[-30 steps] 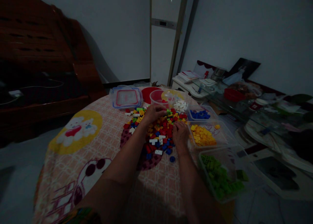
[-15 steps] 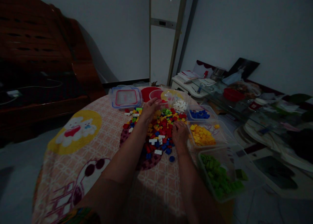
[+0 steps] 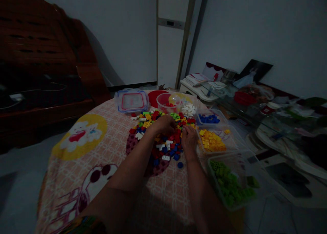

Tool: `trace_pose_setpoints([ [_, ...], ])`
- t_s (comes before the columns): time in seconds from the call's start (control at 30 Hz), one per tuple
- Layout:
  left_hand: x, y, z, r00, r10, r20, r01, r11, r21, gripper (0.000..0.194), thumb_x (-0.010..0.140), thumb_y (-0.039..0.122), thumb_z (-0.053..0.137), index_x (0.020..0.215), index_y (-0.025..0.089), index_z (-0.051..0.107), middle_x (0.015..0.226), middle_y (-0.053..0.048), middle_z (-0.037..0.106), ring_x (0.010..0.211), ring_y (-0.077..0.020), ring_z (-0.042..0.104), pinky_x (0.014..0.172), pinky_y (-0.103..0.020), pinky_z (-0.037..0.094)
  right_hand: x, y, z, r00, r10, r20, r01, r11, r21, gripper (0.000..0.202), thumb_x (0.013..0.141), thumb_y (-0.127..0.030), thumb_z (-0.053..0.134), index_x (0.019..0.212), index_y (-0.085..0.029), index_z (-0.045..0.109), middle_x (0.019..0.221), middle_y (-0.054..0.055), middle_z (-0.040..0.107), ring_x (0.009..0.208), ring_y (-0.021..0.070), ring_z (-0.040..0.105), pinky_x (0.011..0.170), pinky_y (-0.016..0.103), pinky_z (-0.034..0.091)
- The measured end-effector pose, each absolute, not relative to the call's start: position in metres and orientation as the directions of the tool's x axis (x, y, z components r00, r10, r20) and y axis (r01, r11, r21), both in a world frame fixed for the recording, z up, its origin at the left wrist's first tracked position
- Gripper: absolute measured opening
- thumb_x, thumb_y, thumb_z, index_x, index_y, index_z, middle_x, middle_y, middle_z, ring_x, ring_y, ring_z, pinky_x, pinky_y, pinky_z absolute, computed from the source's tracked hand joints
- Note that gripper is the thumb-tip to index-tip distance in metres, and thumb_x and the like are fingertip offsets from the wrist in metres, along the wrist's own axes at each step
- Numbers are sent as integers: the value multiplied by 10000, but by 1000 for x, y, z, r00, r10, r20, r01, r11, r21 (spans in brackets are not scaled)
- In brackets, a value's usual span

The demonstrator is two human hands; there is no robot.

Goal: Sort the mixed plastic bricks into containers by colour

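Note:
A mixed heap of toy building bricks (image 3: 147, 124) in red, yellow, blue, green and white lies on the round table. Over its middle, my left hand (image 3: 165, 125) is bent down, its fingertips hidden among the bricks. My right hand (image 3: 189, 138) is at the heap's right edge with curled fingers close together; whatever they hold is too dark to make out. Behind the heap stands a clear round tub (image 3: 163, 106) with a few red bricks inside. White bricks (image 3: 189, 110) are gathered at the back right.
Along the right side are clear boxes of blue bricks (image 3: 209, 119), yellow bricks (image 3: 212, 140) and green bricks (image 3: 230, 183). A blue-rimmed lidded container (image 3: 133, 101) sits at the back left. Beyond the boxes is a cluttered glass-topped table (image 3: 224, 96); a wooden bench (image 3: 87, 74) is at left.
My left hand has come down and nearer from beside the round tub into the middle of the heap. My right hand has stayed almost in place.

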State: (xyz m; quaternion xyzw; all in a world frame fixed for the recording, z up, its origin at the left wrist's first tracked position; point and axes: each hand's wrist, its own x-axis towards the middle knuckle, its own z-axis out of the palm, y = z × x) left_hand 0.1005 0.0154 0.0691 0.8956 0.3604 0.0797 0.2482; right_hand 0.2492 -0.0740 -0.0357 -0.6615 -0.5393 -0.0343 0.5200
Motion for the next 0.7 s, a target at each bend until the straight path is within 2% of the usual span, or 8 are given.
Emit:
trace_pose_setpoints([
  [0.1,107,10,69,696,715,-64,663,-606,439,150,666,156,729,795,160,805,714,-28,754,621,-143,630,597,-218,427,250,-74,-36,412,675,613,757,121,-642,332,926,-287,436,959,-180,748,1024,122,747,1055,253,618,1022,425,450],
  [0.2,107,12,66,694,717,-66,658,-594,464,130,672,129,709,767,144,796,690,-36,743,616,-139,622,578,-216,408,250,-74,-36,401,683,610,760,124,-638,326,923,-282,442,966,-172,746,1029,133,740,1052,257,614,1024,432,447],
  [0.27,103,16,64,714,700,-22,596,-592,542,128,669,122,702,760,141,791,701,-33,744,635,-135,627,601,-210,421,250,-74,-36,402,685,608,758,124,-641,321,917,-269,443,967,-169,743,1027,136,738,1044,257,613,1027,437,444],
  [0.33,98,22,61,724,690,13,500,-537,680,133,684,148,691,777,138,785,703,-24,738,630,-129,626,617,-208,443,249,-74,-36,403,683,610,758,124,-640,311,909,-253,446,961,-172,741,1021,130,739,1043,255,613,1032,436,441],
  [0.4,93,28,57,717,697,2,391,-404,827,144,716,207,679,792,128,773,664,-15,713,586,-124,610,596,-213,457,249,-74,-36,404,680,612,761,122,-638,304,904,-242,450,956,-177,742,1018,124,741,1052,253,613,1039,431,439],
  [0.47,89,33,53,697,717,-16,293,-264,919,163,734,270,685,744,118,744,593,-2,666,523,-114,575,550,-212,444,248,-75,-35,405,680,611,762,119,-636,294,899,-237,460,953,-180,743,1020,121,741,1062,253,613,1046,430,436],
  [0.57,86,39,47,605,796,17,164,-145,976,255,727,343,726,617,119,675,531,8,614,482,-90,530,512,-197,414,247,-76,-34,407,684,606,758,117,-641,286,903,-239,469,955,-182,744,1022,121,740,1072,256,612,1056,435,430],
  [0.7,90,43,39,327,944,50,-74,-27,997,311,691,394,790,616,120,664,545,7,620,500,-81,536,529,-192,431,247,-76,-32,409,685,602,755,116,-645,286,902,-234,467,950,-186,745,1006,116,742,1064,255,611,1051,437,434],
])
